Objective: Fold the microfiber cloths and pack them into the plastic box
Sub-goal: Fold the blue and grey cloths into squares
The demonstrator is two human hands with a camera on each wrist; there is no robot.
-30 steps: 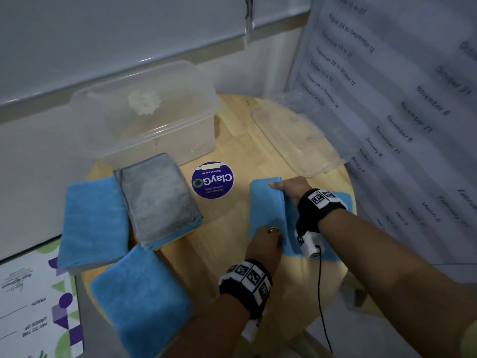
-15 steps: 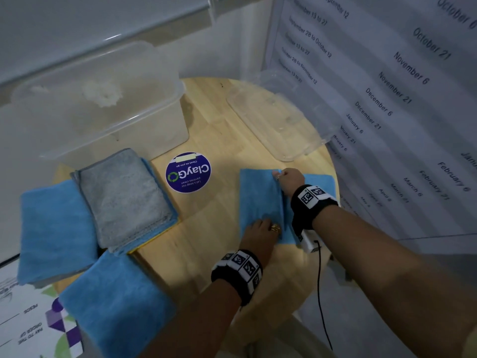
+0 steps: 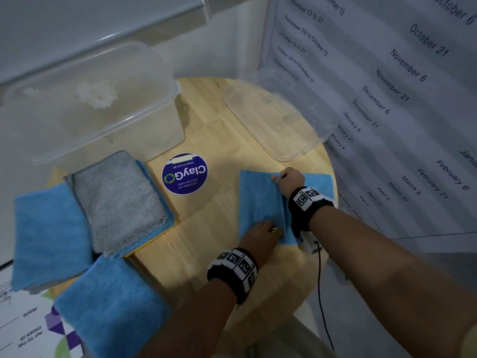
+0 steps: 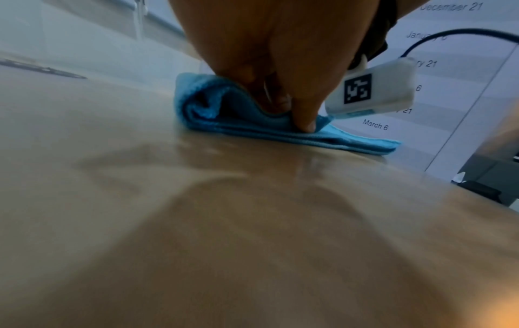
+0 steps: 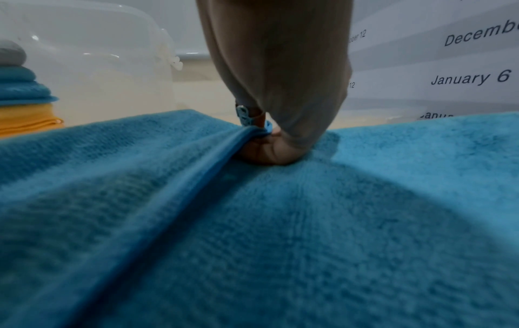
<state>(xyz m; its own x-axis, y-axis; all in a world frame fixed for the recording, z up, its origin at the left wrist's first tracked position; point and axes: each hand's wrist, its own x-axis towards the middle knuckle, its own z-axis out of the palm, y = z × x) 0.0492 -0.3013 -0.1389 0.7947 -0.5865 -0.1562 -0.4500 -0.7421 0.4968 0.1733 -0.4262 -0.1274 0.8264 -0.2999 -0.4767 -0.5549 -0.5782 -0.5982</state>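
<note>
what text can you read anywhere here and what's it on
"ClayGo", "Clean as you go", "Let's keep our pantries clean": round purple sticker on the table, upside down.
"October 21", "November 6", "December 21", "January 6", "February 6", "March 6": wall date chart.
"PAY TO THE ORDER OF", "PESOS": printed sheet.
Wristband markers: patterns only.

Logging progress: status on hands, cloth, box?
Both hands, left and right, pinch blue cloth, half-folded. Box open, unobstructed.

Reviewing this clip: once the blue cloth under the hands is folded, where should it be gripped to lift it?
Probably at the doubled flap's long free edge, as now: right hand pinches its far end, left hand its near end. Come from above. The blue cloth lies flat on the table, so pinching both layers should keep the fold from opening.
</note>
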